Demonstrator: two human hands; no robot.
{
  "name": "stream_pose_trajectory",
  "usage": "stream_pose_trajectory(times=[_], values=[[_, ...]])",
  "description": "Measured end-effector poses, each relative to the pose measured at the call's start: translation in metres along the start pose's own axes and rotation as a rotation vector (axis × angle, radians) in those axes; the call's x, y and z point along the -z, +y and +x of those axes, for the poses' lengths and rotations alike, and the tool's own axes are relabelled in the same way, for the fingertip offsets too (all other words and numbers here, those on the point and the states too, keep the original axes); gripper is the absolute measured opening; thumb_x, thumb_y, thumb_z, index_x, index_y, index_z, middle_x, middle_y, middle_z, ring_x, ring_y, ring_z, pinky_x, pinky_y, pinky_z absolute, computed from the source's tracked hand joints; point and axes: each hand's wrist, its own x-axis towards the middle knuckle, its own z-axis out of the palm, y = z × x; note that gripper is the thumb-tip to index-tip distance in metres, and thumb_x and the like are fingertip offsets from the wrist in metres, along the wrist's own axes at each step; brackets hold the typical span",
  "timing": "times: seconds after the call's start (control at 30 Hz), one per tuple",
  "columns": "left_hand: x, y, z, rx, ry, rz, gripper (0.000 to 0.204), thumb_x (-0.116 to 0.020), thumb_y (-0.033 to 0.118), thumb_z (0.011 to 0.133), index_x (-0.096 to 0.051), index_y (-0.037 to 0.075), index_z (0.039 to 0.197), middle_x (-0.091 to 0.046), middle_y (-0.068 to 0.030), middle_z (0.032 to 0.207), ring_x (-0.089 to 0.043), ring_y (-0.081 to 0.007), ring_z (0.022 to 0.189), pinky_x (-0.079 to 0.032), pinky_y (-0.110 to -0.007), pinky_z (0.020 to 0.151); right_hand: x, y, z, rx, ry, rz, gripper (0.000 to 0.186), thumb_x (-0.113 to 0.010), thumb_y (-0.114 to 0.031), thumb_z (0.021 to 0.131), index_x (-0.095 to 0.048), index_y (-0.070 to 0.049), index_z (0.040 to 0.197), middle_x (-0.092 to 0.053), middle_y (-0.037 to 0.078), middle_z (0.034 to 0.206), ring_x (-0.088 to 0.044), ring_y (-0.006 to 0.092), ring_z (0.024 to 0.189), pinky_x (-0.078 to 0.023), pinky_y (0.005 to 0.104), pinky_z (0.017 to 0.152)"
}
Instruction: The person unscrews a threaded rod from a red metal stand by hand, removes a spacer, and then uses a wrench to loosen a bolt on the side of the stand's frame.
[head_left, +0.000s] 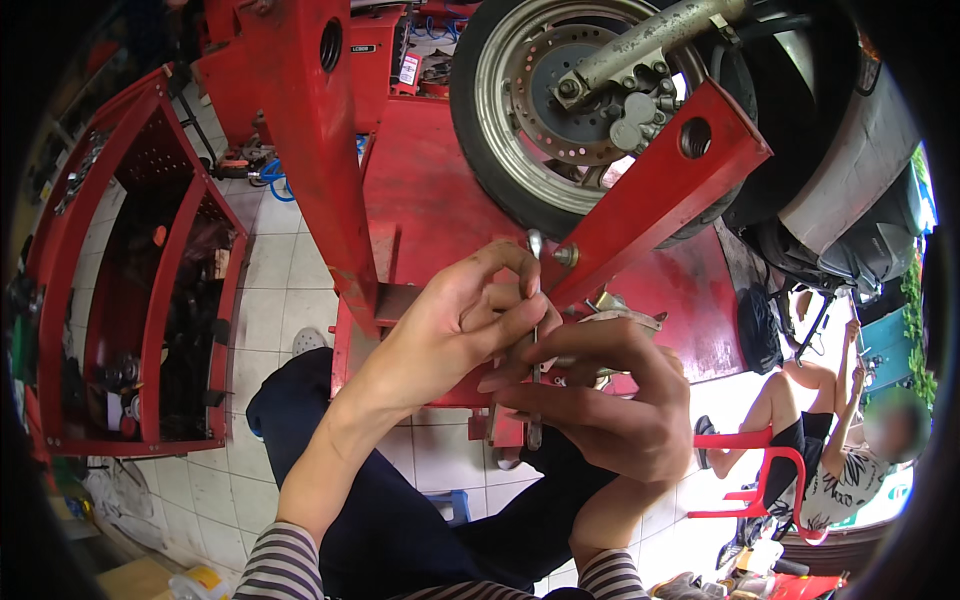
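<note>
A long steel wrench (536,432) stands lengthwise between my hands, its upper end beside a bolt and nut (566,254) on the slanted red beam (672,184); whether it touches them I cannot tell. My left hand (470,318) has curled fingers closed on the wrench's upper part. My right hand (612,400) is closed, its bent fingers at the lower part of the same wrench. Metal fittings (628,312) lie partly hidden behind my right hand on the red lift platform (435,188).
A motorbike wheel (485,150) with brake disc and fork rises above the beam. An upright red post (320,190) stands left of my hands. A red cart (150,250) with shelves is at the left. A person (780,410) sits on a red plastic chair (765,480) at the right.
</note>
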Motion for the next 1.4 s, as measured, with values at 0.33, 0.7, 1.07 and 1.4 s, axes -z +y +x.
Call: stream_pose_trajectory(times=[0.33,0.7,1.07,1.4], values=[[-0.002,0.003,-0.001,-0.011,-0.019,0.207,0.016,-0.06,0.008,0.099,-0.046,0.007,0.108,-0.06,0.0017,0.083,-0.053,-0.0013,0.072,-0.039,-0.018,0.062,-0.011,-0.001,-0.001,0.144,0.146,-0.027,0.026,-0.073,-0.008,0.06,-0.071,-0.006,0.085,-0.066,0.007,0.096,-0.065,0.0187,0.07,-0.052,0.0287,0.057],[0.002,0.003,0.003,-0.865,0.238,1.129,0.034,-0.076,0.001,0.07,-0.073,0.006,0.103,-0.07,-0.0073,0.099,-0.071,-0.0222,0.083,-0.059,-0.033,0.069,-0.013,-0.006,0.001,0.073,0.102,-0.037,0.031,-0.07,-0.007,0.064,-0.063,-0.003,0.094,-0.06,0.01,0.096,-0.063,0.0255,0.079,-0.05,0.035,0.063],[0.008,-0.005,0.006,-1.122,0.235,1.398,0.034,-0.07,0.007,0.073,-0.073,0.002,0.106,-0.073,-0.0117,0.106,-0.071,-0.0298,0.1,-0.06,-0.039,0.086,-0.019,-0.014,0.0,0.057,0.047,-0.139,0.028,-0.068,-0.006,0.071,-0.06,0.0,0.097,-0.058,0.012,0.099,-0.061,0.0277,0.085,-0.049,0.0362,0.067],[0.012,-0.02,0.005,-1.018,0.182,1.066,0.03,-0.068,0.007,0.081,-0.07,-0.004,0.108,-0.07,-0.02,0.114,-0.069,-0.0348,0.107,-0.06,-0.042,0.09,-0.021,-0.031,0.004,0.0,-0.033,-0.214,0.029,-0.069,-0.01,0.073,-0.061,-0.004,0.1,-0.057,0.01,0.1,-0.059,0.0252,0.09,-0.049,0.0347,0.073]])
